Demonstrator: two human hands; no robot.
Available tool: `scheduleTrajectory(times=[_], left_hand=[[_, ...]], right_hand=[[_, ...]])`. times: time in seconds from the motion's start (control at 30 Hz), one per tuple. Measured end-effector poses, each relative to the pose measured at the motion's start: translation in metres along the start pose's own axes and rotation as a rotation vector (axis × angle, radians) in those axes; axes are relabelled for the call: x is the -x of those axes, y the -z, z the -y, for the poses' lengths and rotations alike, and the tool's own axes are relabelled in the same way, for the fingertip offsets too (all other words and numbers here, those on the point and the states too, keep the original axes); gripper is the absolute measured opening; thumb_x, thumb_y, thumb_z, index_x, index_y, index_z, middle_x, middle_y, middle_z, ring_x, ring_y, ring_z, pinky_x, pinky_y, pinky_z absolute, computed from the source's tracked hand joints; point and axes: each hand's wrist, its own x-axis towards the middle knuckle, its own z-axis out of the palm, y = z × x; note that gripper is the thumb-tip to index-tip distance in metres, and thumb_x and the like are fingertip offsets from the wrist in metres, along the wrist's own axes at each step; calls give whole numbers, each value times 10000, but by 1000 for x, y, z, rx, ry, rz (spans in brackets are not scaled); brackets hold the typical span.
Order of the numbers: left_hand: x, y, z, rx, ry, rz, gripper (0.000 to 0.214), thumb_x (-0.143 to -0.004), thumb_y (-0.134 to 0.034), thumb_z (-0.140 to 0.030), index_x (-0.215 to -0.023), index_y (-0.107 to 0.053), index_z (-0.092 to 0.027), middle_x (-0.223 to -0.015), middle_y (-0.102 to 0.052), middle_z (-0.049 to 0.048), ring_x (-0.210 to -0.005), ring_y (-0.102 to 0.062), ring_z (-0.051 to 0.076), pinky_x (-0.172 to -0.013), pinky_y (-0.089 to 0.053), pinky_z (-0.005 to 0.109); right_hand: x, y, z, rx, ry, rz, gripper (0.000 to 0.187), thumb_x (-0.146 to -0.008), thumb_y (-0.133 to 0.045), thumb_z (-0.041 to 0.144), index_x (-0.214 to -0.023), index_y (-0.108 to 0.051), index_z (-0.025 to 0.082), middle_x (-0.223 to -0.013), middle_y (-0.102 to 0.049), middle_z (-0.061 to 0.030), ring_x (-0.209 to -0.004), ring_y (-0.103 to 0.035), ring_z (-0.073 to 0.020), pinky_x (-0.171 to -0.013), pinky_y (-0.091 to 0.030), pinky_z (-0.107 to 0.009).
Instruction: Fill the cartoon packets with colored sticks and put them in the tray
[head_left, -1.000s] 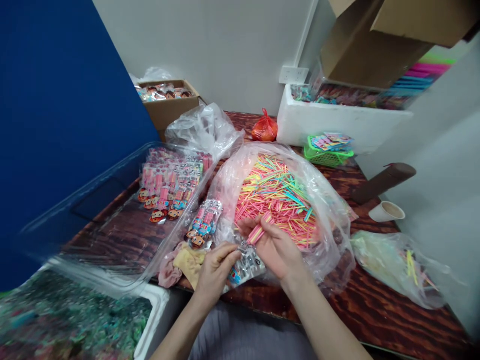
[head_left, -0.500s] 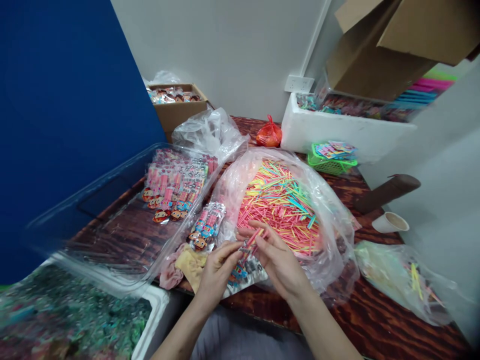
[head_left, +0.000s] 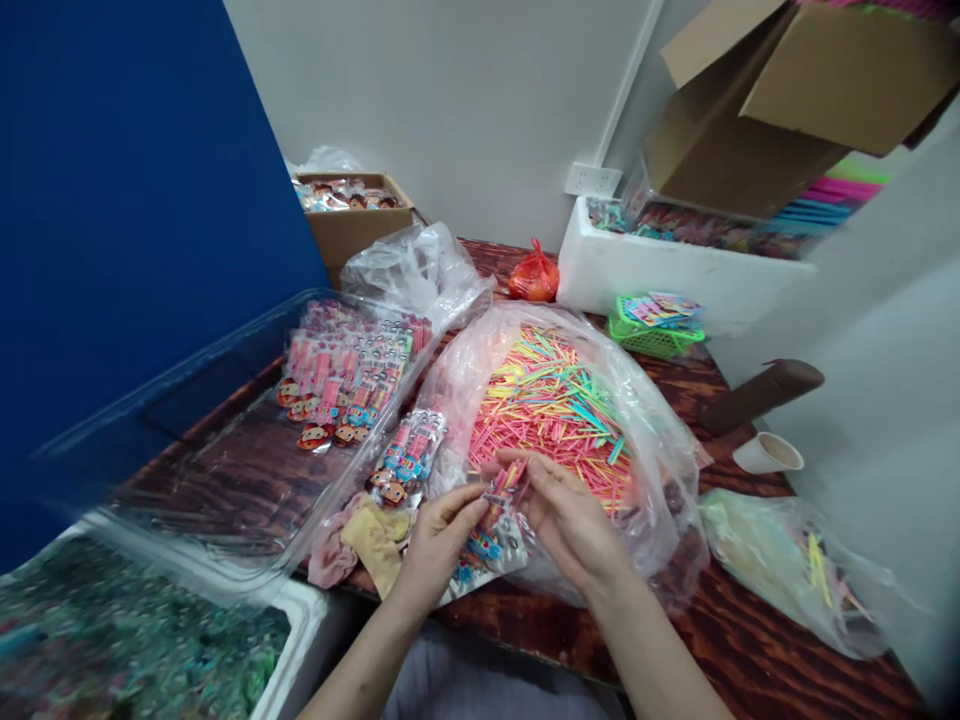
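Just in front of the big clear plastic bag (head_left: pixel 660 440), my left hand (head_left: pixel 442 540) pinches a small printed packet (head_left: pixel 491 515) by its edge. Pink and yellow sticks (head_left: pixel 511 478) stand out of the packet's top, and my right hand (head_left: pixel 566 515) has its fingers closed round them. Inside the big bag lies a heap of thin coloured sticks (head_left: pixel 547 420), pink, yellow and blue. More flat printed packets (head_left: pixel 480 570) lie under my hands at the table edge. To the left, a few filled packets (head_left: pixel 409 450) overlap beside a yellow cloth (head_left: pixel 379 540).
A clear plastic tray (head_left: pixel 300 560) on the left holds rows of filled packets (head_left: pixel 352 370). Right of the big bag are a paper cup (head_left: pixel 769 453), a brown cylinder (head_left: pixel 761 395) and a small plastic bag (head_left: pixel 795 570). A green basket (head_left: pixel 656 340) and white foam box (head_left: pixel 660 270) stand behind.
The sticks sit lower in the packet, and my right hand has closed in around its top. The whole view has shifted slightly.
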Motion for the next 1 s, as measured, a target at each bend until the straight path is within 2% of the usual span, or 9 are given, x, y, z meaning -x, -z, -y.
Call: scheduleTrajectory(times=[0.1,0.23,0.3,0.37,0.47,0.6,0.9,1.0], left_hand=[[-2,-2,2,64,45,-60,301,-769,-713,-362,-1023,-761,-207,-1007,-767,37,-926,-682,192,-841,-529,275],[-3,-4,4,105,83,-80,330,-740,-736,-384,-1010,-764,-196,-989,-770,44,-894,-684,192,-816,-533,278],[-2,-4,5,103,94,-76,337,-733,-744,-398,-1000,-768,-195,-981,-770,46,-879,-684,187,-812,-530,274],[0,-3,6,94,108,-78,343,-721,-753,-411,-987,-773,-194,-963,-773,47,-856,-683,184,-798,-528,270],[1,-5,4,69,116,-61,350,-714,-759,-419,-984,-776,-196,-942,-775,48,-834,-682,187,-772,-532,272],[2,-7,1,46,101,-15,337,-729,-744,-414,-989,-776,-202,-944,-775,45,-840,-681,194,-762,-538,280],[4,-1,3,25,83,20,309,-772,-714,-398,-1008,-771,-207,-947,-771,41,-851,-677,186,-789,-530,279],[5,-4,-1,45,94,15,306,-761,-724,-401,-993,-776,-208,-954,-772,43,-866,-680,193,-799,-535,285]], right_hand=[[-5,5,-6,-116,-8,-31,230,-776,-756,343,-955,-736,199,-963,-761,-59,-901,-691,-194,-883,-512,-339],[-8,10,-13,-139,5,-104,237,-740,-777,321,-940,-731,202,-959,-763,-59,-931,-693,-218,-951,-491,-395],[-7,9,-8,-86,122,-177,222,-756,-765,327,-934,-723,201,-988,-762,-68,-990,-685,-226,-1003,-457,-419],[-6,6,1,-15,319,-260,206,-797,-731,335,-956,-711,205,-1022,-757,-67,-1053,-671,-225,-1057,-409,-436],[-7,-3,13,54,528,-277,168,-847,-679,320,-976,-693,213,-1043,-750,-57,-1097,-659,-222,-1095,-365,-452],[-11,-16,11,57,544,-214,111,-874,-636,279,-949,-676,208,-1024,-748,-52,-1072,-670,-218,-1085,-373,-457],[-10,-27,15,101,647,-244,45,-905,-588,251,-929,-601,216,-984,-755,-33,-1042,-684,-209,-1057,-381,-443],[-12,-26,4,137,589,-244,74,-901,-602,267,-913,-544,224,-928,-764,-24,-1006,-694,-206,-1033,-387,-434]])
